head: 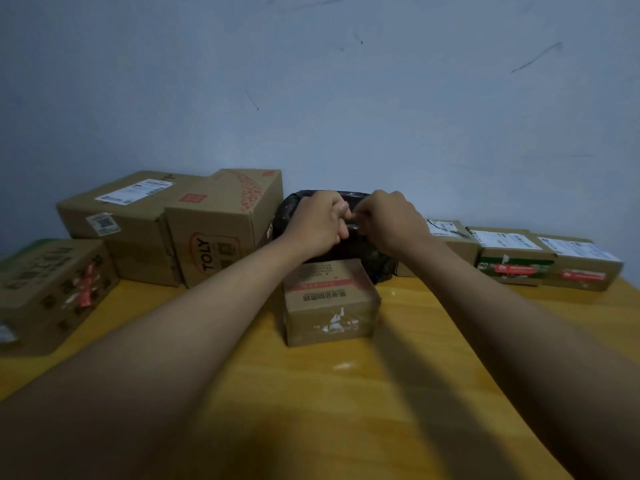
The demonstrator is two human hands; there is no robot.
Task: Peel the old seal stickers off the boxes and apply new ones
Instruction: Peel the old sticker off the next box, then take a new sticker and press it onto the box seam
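A small brown cardboard box (329, 303) stands on the yellow wooden table (311, 393), with torn white sticker remains on its front face. Above and behind it, my left hand (320, 221) and my right hand (388, 220) meet over a black plastic bag (346, 252). Both hands have curled fingers. Between their fingertips they pinch a small shiny scrap of sticker (354, 226), which is too small to make out clearly. Both forearms reach across the table on either side of the box.
Large cartons (138, 216) and a "TOLY" box (221, 233) are stacked at the back left. Another printed box (52, 292) sits at the left edge. Three small labelled boxes (516, 258) line the back right, against the blue wall.
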